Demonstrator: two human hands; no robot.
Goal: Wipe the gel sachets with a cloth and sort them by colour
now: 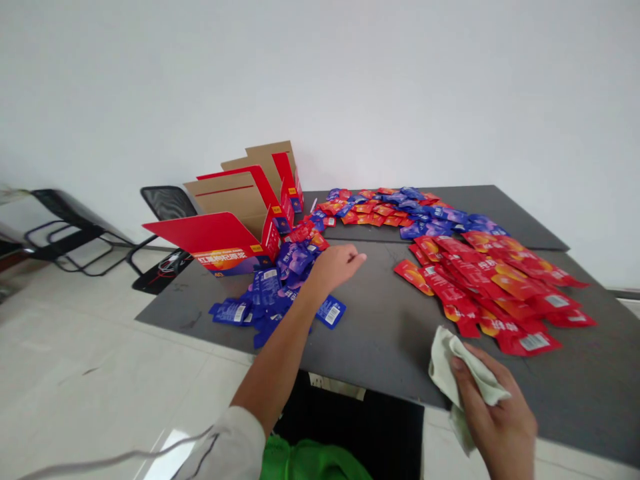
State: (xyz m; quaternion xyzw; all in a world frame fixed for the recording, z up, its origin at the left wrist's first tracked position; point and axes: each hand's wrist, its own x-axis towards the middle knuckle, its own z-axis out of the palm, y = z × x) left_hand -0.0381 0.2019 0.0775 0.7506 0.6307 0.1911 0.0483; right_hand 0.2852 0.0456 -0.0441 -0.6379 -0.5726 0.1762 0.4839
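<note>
The cloth (443, 367) is off-white, the pouches (493, 283) red-orange or blue-purple.

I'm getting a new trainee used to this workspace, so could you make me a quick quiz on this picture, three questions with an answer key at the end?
1. Which of the person's hands holds the pale cloth?
2. True or false: the cartons stand along the right side of the table, from the person's viewpoint.
3. Fill in the blank: the pile of packets nearest the cloth is mostly ____.

Key:
1. The right hand.
2. False; the cartons stand on the left side of the table.
3. Red.
</note>
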